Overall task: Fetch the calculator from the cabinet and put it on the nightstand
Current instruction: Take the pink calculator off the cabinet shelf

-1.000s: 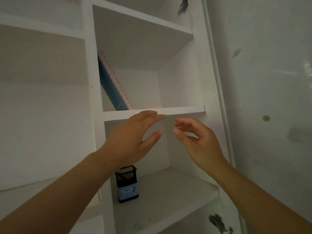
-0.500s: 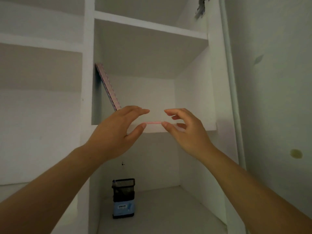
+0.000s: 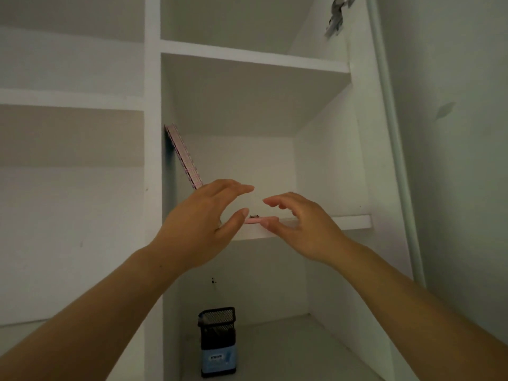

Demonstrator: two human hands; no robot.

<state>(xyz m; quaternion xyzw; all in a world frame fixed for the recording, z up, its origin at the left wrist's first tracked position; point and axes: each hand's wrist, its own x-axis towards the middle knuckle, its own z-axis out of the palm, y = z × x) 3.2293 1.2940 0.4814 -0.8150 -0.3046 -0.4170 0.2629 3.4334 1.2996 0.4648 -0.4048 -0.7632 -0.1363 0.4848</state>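
Only a thin pink edge of the calculator (image 3: 257, 221) is seen at the near lip of the shelf (image 3: 354, 221). Its ends are covered by the thumbs of the left hand (image 3: 200, 224) and right hand (image 3: 305, 226), and contact cannot be told. The notebook's (image 3: 184, 158) lower end is hidden by the left hand. The pen holder's (image 3: 217, 342) label cannot be read. The hinge (image 3: 336, 17) is cut off at the top edge.

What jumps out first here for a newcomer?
The left hand and right hand reach up, open, toward the calculator, a thin pink edge at the front of the shelf. A pink checked notebook leans against that compartment's left wall; a black mesh pen holder stands on the shelf below.
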